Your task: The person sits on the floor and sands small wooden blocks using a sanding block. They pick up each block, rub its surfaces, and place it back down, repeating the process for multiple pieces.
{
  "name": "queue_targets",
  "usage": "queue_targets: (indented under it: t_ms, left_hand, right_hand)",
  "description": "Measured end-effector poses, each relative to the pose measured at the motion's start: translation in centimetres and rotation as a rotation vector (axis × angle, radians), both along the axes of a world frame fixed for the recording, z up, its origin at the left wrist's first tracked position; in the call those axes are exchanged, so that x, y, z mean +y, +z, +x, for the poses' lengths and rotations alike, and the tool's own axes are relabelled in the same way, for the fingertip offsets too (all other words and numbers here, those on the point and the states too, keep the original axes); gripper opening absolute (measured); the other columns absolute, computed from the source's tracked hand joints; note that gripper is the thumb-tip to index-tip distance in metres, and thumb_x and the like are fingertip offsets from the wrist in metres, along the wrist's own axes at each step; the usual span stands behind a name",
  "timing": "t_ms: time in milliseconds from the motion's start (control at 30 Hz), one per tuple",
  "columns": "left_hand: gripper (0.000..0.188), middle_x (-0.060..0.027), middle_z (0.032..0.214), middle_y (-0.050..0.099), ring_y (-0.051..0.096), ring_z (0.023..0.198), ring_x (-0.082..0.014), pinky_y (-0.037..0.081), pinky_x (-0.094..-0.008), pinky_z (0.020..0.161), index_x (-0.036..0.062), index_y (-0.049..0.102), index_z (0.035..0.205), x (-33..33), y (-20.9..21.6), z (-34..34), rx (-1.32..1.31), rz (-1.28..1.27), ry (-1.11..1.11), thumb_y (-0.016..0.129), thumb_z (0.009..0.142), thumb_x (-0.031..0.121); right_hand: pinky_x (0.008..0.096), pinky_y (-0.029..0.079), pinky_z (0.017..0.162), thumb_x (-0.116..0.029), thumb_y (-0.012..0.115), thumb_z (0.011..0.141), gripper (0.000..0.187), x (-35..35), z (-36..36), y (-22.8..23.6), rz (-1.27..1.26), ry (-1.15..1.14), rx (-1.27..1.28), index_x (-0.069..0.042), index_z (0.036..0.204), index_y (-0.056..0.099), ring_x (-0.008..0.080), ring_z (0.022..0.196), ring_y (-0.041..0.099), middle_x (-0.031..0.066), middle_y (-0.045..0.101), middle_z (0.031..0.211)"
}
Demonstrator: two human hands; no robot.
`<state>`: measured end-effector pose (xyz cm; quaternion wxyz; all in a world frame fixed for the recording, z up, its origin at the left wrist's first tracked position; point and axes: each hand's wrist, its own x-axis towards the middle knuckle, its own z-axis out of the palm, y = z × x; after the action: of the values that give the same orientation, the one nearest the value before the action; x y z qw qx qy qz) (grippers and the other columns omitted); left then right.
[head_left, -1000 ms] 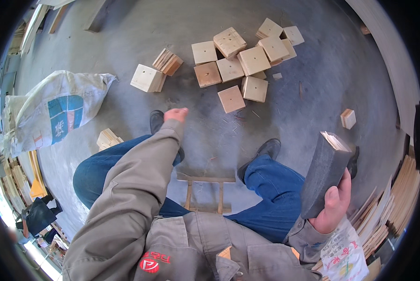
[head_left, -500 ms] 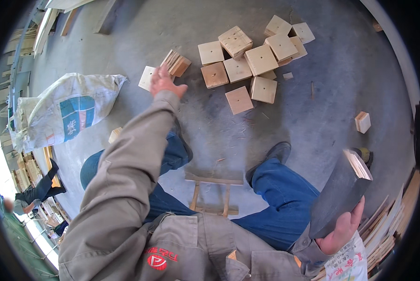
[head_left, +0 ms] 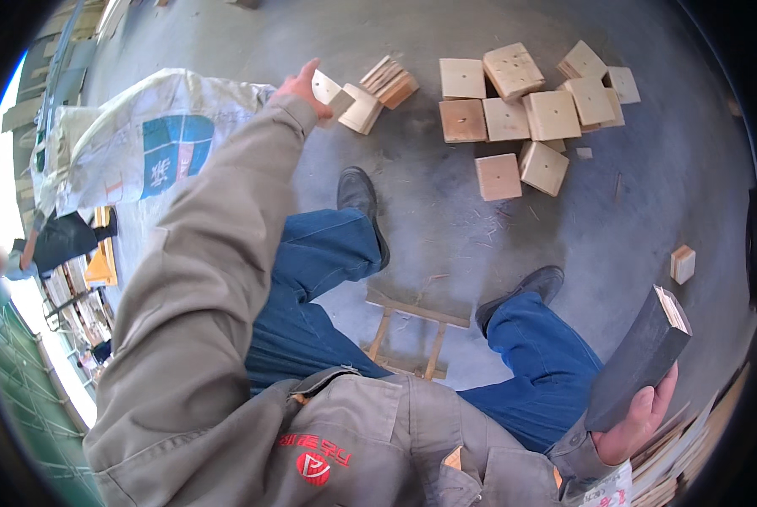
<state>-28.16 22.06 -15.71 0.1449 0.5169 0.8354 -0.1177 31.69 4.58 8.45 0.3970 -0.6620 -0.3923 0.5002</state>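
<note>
My left hand (head_left: pixel 301 91) reaches out at the upper left, closed on a small square wooden block (head_left: pixel 324 85) with a dark dot on its pale face. Beside it on the floor stand another pale block (head_left: pixel 361 111) and a block with a layered edge (head_left: pixel 389 80). At the lower right, my right hand (head_left: pixel 636 422) grips a long dark-faced wooden block (head_left: pixel 638 362), tilted upward, with pale layered wood showing at its upper end. Further right of the left hand lies a loose pile of square wooden blocks (head_left: pixel 552 116), several with a dot in the middle.
A white woven sack (head_left: pixel 201 110) with a blue print lies at the left. Between my feet is a low wooden frame (head_left: pixel 416 309). A single small block (head_left: pixel 683 264) sits at the right. Thin wood strips (head_left: pixel 683 452) are stacked at the lower right. Another person (head_left: pixel 57 241) is at the far left.
My left hand has closed on a square block and lifted it toward the sack, away from the blocks beside it. The right hand keeps its dark-faced block. The whole view has shifted.
</note>
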Motion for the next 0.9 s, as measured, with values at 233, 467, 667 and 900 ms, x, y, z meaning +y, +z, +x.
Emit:
queue_targets:
  t_ms: [233, 467, 667, 900]
  left_hand:
    - [0.105, -0.0212, 0.130, 0.056, 0.059, 0.123, -0.0392, 0.051, -0.0451, 0.105, 0.0349, 0.040, 0.155, -5.2, 5.5, -11.5, -0.009, 0.086, -0.152, 0.085, 0.061, 0.030]
    - [0.109, -0.0205, 0.128, 0.054, 0.056, 0.125, -0.0414, 0.048, -0.0435, 0.108, 0.0294, 0.045, 0.152, -16.4, -2.7, -14.9, -0.015, -0.060, 0.066, 0.094, 0.055, 0.022]
    - [0.102, -0.0136, 0.130, 0.053, 0.054, 0.128, -0.0371, 0.049, -0.0438, 0.107, 0.0306, 0.045, 0.148, -22.7, -5.9, -14.8, -0.021, -0.156, 0.141, 0.092, 0.060, 0.006]
    - [0.099, -0.0131, 0.129, 0.053, 0.054, 0.127, -0.0360, 0.048, -0.0421, 0.107, 0.0280, 0.045, 0.149, -25.1, -9.3, -16.7, -0.076, -0.082, 0.183, 0.089, 0.064, 0.003]
  right_hand:
    - [0.0347, 0.041, 0.109, -0.025, 0.055, 0.101, 0.065, 1.1, -3.0, 0.2, 0.034, 0.051, 0.033, 0.006, 0.155, 0.034, 0.0242, 0.128, 0.053, 0.0151, 0.051, 0.146]
    - [0.0383, 0.035, 0.115, -0.021, 0.054, 0.098, 0.067, 2.4, -4.9, -2.6, 0.023, 0.080, -0.077, 0.010, 0.153, 0.034, 0.0276, 0.136, 0.049, 0.0216, 0.048, 0.149]
    - [0.0381, 0.036, 0.116, -0.019, 0.059, 0.100, 0.064, 3.4, -6.1, -4.7, -0.022, 0.100, -0.100, 0.009, 0.153, 0.036, 0.0269, 0.136, 0.049, 0.0207, 0.048, 0.150]
    - [0.0376, 0.036, 0.115, -0.017, 0.061, 0.098, 0.064, 4.6, -7.8, -6.0, -0.056, 0.157, -0.222, 0.009, 0.153, 0.037, 0.0265, 0.133, 0.051, 0.0220, 0.050, 0.148]
